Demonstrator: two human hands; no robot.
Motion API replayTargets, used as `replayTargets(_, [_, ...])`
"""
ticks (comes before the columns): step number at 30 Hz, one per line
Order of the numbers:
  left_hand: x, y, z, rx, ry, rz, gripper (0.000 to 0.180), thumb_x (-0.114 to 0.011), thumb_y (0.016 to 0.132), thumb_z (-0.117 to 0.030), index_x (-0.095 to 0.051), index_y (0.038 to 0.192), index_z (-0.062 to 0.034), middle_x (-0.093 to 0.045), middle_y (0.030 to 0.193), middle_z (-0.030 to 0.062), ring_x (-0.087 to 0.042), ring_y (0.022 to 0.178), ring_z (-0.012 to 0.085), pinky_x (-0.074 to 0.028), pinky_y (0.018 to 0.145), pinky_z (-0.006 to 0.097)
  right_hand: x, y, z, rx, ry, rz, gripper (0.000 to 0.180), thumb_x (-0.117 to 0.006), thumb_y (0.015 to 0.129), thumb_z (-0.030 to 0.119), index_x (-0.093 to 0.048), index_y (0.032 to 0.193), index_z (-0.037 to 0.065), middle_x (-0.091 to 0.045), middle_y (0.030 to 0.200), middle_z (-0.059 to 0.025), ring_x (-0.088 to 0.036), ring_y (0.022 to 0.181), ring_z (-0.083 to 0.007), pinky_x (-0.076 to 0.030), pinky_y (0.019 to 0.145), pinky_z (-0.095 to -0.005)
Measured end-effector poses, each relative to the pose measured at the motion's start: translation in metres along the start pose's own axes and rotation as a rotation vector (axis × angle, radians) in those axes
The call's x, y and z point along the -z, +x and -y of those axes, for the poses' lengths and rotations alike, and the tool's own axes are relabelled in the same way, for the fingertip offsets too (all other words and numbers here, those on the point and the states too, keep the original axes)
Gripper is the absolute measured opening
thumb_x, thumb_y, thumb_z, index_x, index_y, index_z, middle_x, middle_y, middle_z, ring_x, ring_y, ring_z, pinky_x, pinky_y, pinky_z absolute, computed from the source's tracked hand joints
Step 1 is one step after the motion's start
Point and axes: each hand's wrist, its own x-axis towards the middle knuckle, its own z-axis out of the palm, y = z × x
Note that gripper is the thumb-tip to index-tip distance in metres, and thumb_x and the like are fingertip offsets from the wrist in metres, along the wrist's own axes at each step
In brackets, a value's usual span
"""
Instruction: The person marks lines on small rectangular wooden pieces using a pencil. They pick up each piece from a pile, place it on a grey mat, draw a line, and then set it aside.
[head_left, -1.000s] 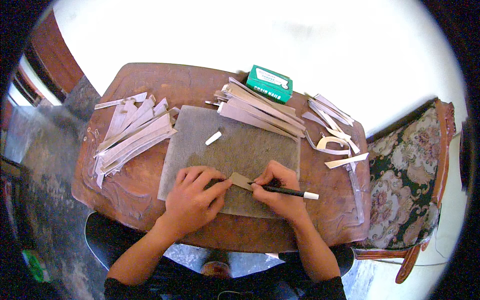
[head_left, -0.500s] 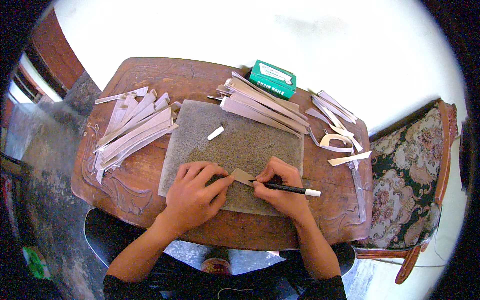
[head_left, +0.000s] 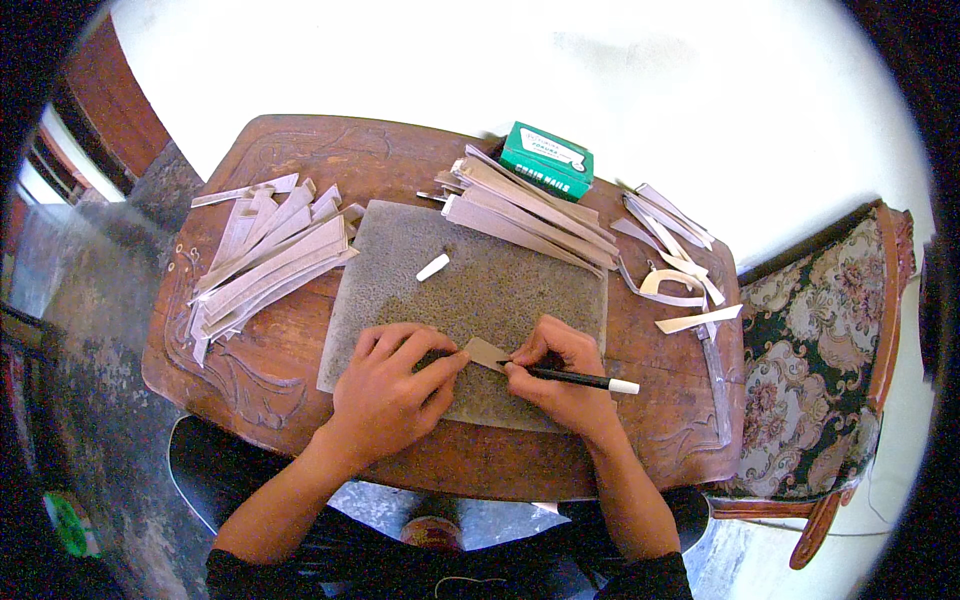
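A small tan strip of card- or leather-like material [head_left: 485,352] lies on the grey speckled mat [head_left: 385,280], between my hands. My left hand [head_left: 388,385] grips its left end, the index fingertip and thumb on it and the other fingers bent over the mat. In my right hand [head_left: 565,375] is a black marker [head_left: 570,377] with a white tail end, its tip at the strip's right part. The right fingers rest close against the strip. A white marker cap [head_left: 432,267] lies on the mat beyond my hands.
Grey-tan strips lie in a pile [head_left: 275,260] at the left and a stack [head_left: 530,215] at the back. Behind that stack stands a green box [head_left: 546,160]. Curved pale offcuts [head_left: 675,275] are at the right of the carved wooden table [head_left: 300,145], beside a floral chair [head_left: 820,350].
Almost nothing differs. The marker's tail end has shifted very slightly left, while both hands and the strip keep their places.
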Motion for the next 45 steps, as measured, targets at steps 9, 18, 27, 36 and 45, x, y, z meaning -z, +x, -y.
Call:
replayTargets(9, [0.000,0.000,0.000,-0.010,0.005,-0.007,0.035,-0.073,0.078,-0.014,-0.073,0.112,-0.0178,-0.066,0.111,0.0012,-0.060,0.108,0.0261,-0.045,0.092,0.043,0.002,0.001,0.001,0.014,-0.011,0.017,0.022,-0.078,0.070,0.007,-0.057,0.072,0.003,-0.057,0.072,-0.0087,-0.059,0.066,-0.0211,-0.045,0.059,-0.0321])
replayTargets(18, [-0.001,0.000,0.001,-0.021,0.020,-0.009,0.036,-0.072,0.077,-0.015,-0.073,0.113,-0.0192,-0.065,0.110,0.0008,-0.060,0.107,0.0260,-0.044,0.091,0.043,0.002,0.001,0.006,-0.027,-0.014,0.039,0.019,-0.077,0.070,0.000,-0.058,0.071,0.002,-0.062,0.075,-0.0082,-0.063,0.071,-0.0173,-0.047,0.064,-0.0282])
replayTargets(27, [0.000,0.001,0.000,-0.024,0.006,0.000,0.038,-0.072,0.076,-0.016,-0.073,0.113,-0.0216,-0.065,0.111,0.0005,-0.059,0.106,0.0268,-0.044,0.092,0.043,0.005,-0.005,-0.002,-0.125,0.104,-0.056,0.023,-0.081,0.072,0.013,-0.060,0.077,0.006,-0.063,0.076,-0.0056,-0.059,0.068,-0.0148,-0.047,0.062,-0.0290])
replayTargets(36, [-0.002,-0.001,0.001,-0.028,0.040,-0.005,0.039,-0.073,0.075,-0.016,-0.073,0.114,-0.0220,-0.064,0.112,0.0010,-0.058,0.108,0.0270,-0.044,0.093,0.044,0.020,-0.010,0.009,0.009,0.194,0.014,0.022,-0.078,0.075,0.006,-0.060,0.087,0.006,-0.065,0.087,-0.0066,-0.062,0.076,-0.0145,-0.050,0.068,-0.0283])
replayTargets(45, [0.000,0.000,-0.001,-0.014,0.009,0.000,0.035,-0.074,0.074,-0.014,-0.074,0.109,-0.0190,-0.065,0.110,0.0018,-0.059,0.106,0.0271,-0.045,0.092,0.043,0.010,-0.013,-0.004,0.002,0.012,-0.048,0.023,-0.078,0.071,0.009,-0.057,0.075,0.003,-0.058,0.073,-0.0079,-0.058,0.065,-0.0202,-0.046,0.059,-0.0323])
